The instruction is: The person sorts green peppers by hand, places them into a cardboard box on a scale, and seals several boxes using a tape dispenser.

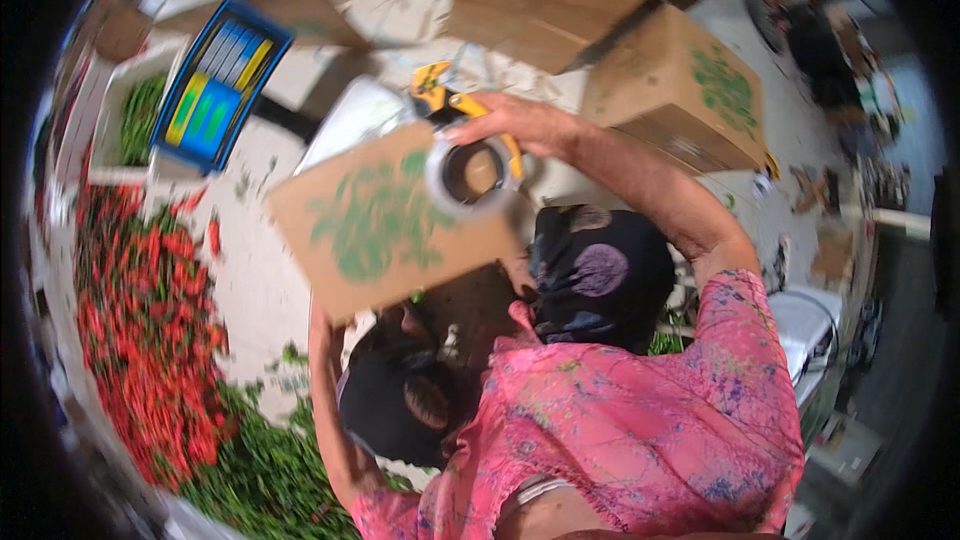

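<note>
My right hand [517,120] grips a yellow tape dispenser [430,87] with a roll of clear packing tape [471,174]. The roll is at the upper right edge of a closed cardboard box [300,217] with green print; whether they touch is unclear. My left hand [328,321] holds the box's near left corner, its fingers mostly hidden. The box is tilted and partly overlaps the metal platform [360,116] of a scale. The scale's blue display head [222,86] stands on a dark post to the left. The box and tape are blurred.
Red chilies [161,360] and green chilies [277,472] lie heaped at left. A white foam box of green chilies [142,120] is behind the scale display. Large cardboard boxes [540,0] and a printed one [675,82] stand ahead and right. Another tape dispenser [766,172] lies at right.
</note>
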{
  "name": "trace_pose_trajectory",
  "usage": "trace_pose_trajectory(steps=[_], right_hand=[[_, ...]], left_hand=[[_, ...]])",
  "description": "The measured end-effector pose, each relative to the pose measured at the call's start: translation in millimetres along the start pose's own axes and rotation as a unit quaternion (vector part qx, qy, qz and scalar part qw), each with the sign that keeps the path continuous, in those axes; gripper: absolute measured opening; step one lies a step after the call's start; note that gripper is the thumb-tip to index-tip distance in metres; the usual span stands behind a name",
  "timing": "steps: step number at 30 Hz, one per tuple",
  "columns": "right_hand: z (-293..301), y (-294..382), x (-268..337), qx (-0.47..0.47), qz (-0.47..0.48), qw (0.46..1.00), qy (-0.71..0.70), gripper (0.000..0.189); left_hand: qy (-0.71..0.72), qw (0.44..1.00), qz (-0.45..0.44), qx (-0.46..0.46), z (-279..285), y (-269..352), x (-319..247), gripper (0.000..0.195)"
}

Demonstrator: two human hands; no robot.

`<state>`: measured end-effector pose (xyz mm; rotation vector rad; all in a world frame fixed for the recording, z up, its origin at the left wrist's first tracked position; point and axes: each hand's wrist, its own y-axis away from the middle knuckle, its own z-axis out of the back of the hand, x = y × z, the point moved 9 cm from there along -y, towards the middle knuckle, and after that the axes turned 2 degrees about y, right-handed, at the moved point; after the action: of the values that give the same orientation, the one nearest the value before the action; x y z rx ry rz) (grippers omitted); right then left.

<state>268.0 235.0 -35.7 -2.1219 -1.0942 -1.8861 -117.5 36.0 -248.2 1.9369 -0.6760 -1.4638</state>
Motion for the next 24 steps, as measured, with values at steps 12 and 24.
trace_pose_trajectory(steps=[12,24], right_hand=[[-22.6,-3.5,-1.9,-0.001,-0.084,0.988,0.133,0.063],[-66.1,24.0,83.4,-0.093,0.062,0.866,0.487,0.089]], left_hand=[[-0.239,0.961,-0.093,-0.106,-19.9,44.6,-98.2,0.046],[0.031,0.964,-0.204,0.169,-198.6,91.3,-211.2,0.067]])
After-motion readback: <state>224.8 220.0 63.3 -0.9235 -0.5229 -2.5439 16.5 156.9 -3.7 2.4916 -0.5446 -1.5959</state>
